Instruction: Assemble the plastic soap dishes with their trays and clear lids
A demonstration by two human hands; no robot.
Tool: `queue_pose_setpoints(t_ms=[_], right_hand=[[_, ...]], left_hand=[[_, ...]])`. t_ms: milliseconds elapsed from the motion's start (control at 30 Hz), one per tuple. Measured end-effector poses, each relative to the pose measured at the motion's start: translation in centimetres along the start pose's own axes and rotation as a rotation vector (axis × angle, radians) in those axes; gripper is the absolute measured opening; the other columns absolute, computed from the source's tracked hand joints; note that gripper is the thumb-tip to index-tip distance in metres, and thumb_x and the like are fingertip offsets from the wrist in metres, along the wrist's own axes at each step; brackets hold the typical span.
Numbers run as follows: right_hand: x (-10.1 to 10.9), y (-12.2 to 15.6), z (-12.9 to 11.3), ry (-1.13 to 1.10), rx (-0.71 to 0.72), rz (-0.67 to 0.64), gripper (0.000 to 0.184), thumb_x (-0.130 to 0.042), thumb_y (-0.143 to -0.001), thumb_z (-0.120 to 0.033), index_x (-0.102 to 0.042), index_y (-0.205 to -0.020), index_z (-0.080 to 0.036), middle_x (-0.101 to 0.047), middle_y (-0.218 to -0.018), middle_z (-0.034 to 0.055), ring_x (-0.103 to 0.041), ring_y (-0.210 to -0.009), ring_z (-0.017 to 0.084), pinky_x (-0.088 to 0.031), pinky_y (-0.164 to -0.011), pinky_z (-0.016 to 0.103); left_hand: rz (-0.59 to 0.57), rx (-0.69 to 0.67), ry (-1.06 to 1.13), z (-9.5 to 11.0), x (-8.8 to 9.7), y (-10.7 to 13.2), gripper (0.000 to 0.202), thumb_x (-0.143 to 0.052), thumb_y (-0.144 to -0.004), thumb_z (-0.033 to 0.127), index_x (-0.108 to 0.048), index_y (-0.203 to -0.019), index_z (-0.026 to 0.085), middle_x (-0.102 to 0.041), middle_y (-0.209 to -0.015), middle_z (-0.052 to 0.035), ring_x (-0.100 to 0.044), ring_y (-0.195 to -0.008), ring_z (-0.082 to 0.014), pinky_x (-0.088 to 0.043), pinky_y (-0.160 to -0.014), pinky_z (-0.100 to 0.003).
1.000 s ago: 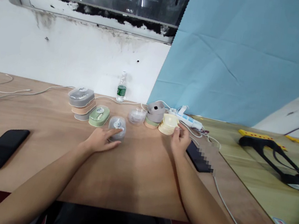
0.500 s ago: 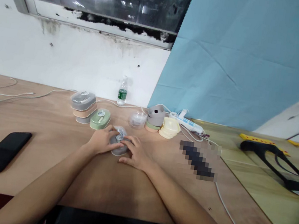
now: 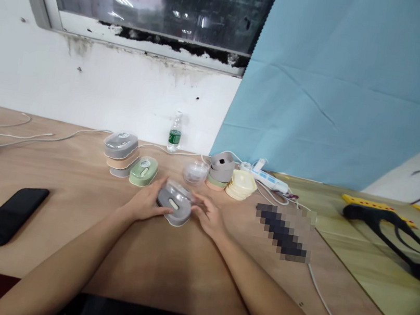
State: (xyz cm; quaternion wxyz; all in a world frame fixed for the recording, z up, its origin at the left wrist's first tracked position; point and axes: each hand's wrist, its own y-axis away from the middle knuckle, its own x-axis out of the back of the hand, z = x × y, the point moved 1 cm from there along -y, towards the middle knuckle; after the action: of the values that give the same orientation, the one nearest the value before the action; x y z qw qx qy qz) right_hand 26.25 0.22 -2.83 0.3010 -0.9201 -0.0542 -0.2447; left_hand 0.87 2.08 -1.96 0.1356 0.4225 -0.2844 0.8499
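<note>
Grey and clear-topped, the small box [image 3: 175,204] lies tilted near the middle of the table [image 3: 66,220], just in front of a green box [image 3: 143,171]. The left hand [image 3: 145,203] clasps its left end, the right hand [image 3: 209,216] its right end, fingers curled onto it. Even pressure from both sides seems wise — smooth plastic could slip or twist.
</note>
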Motion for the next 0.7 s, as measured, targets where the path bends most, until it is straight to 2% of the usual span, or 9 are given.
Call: queue_pose_setpoints(t_ms=[67,167,300,367,467,533,633,700], right_hand=[[-0.1,0.2,0.4,-0.055,-0.067,0.05,0.036,-0.052,-0.09,-0.044,-0.057,-0.118,-0.023,-0.071,-0.103,0.0084,-0.068,-0.092,0.022,-0.055,-0.083,0.038],[-0.3,0.6,0.7,-0.099,-0.1,0.089,0.037,-0.047,-0.093,-0.042,-0.05,-0.123,-0.022,-0.073,-0.091,0.0065,-0.069,-0.091,0.022,-0.054,-0.085,0.04],[-0.9,0.7,0.6,-0.092,-0.034,0.09,0.039,-0.048,-0.093,-0.038,-0.041,-0.129,-0.021,-0.07,-0.102,0.0101,-0.068,-0.098,0.022,-0.053,-0.089,0.042],[-1.2,0.6,0.3,-0.132,0.008,0.138,0.036,-0.047,-0.094,-0.035,-0.039,-0.127,-0.022,-0.066,-0.113,0.0129,-0.068,-0.098,0.021,-0.054,-0.088,0.041],[-1.3,0.2,-0.5,-0.165,0.074,0.217,0.037,-0.048,-0.093,-0.03,-0.037,-0.128,-0.023,-0.054,-0.131,0.0156,-0.065,-0.104,0.021,-0.056,-0.086,0.039],[-1.0,0.0,-1.1,-0.064,0.147,0.29,0.042,-0.051,-0.091,-0.028,-0.037,-0.13,-0.023,-0.048,-0.137,0.0158,-0.059,-0.115,0.023,-0.055,-0.089,0.042],[-0.5,0.2,-2.3,0.246,0.338,0.429,0.046,-0.061,-0.084,-0.024,-0.045,-0.127,-0.024,-0.052,-0.129,0.0142,-0.051,-0.122,0.026,-0.051,-0.094,0.047],[-0.7,0.4,-3.0,0.402,0.492,0.375,0.044,-0.064,-0.081,-0.021,-0.051,-0.124,-0.025,-0.057,-0.12,0.012,-0.056,-0.114,0.025,-0.053,-0.091,0.043]], left_hand=[[0.033,0.01,-0.011,0.3,-0.1,0.0,0.1,-0.062,-0.073,0.064,-0.017,-0.148,0.014,-0.042,-0.142,-0.0179,-0.047,-0.125,-0.0314,-0.041,-0.102,-0.044],[0.09,0.008,-0.029,0.6,-0.1,-0.2,0.079,-0.057,-0.081,0.058,-0.031,-0.141,0.015,-0.052,-0.133,-0.016,-0.052,-0.119,-0.0296,-0.043,-0.098,-0.043],[0.162,0.022,-0.066,0.4,0.3,-0.4,0.036,-0.047,-0.091,0.044,-0.054,-0.116,0.018,-0.066,-0.107,-0.0097,-0.061,-0.1,-0.0251,-0.045,-0.091,-0.042],[0.213,0.034,-0.071,0.4,0.6,-0.5,0.025,-0.047,-0.092,0.038,-0.06,-0.103,0.019,-0.068,-0.094,-0.0066,-0.062,-0.09,-0.0226,-0.044,-0.089,-0.041],[0.328,0.088,-0.028,0.7,0.9,-0.6,0.023,-0.052,-0.089,0.035,-0.061,-0.103,0.019,-0.066,-0.08,-0.0033,-0.062,-0.079,-0.0197,-0.045,-0.084,-0.037],[0.387,0.151,0.045,1.0,0.9,-0.5,0.025,-0.053,-0.088,0.035,-0.061,-0.106,0.019,-0.064,-0.073,-0.0014,-0.061,-0.071,-0.0181,-0.047,-0.077,-0.033],[0.474,0.282,0.25,1.4,0.3,-0.5,0.027,-0.052,-0.087,0.036,-0.059,-0.106,0.018,-0.063,-0.067,0.0,-0.059,-0.062,-0.0162,-0.046,-0.063,-0.028],[0.525,0.358,0.406,1.6,-0.3,-0.5,0.033,-0.054,-0.086,0.038,-0.056,-0.111,0.018,-0.065,-0.068,0.0,-0.06,-0.059,-0.0156,-0.045,-0.058,-0.026]])
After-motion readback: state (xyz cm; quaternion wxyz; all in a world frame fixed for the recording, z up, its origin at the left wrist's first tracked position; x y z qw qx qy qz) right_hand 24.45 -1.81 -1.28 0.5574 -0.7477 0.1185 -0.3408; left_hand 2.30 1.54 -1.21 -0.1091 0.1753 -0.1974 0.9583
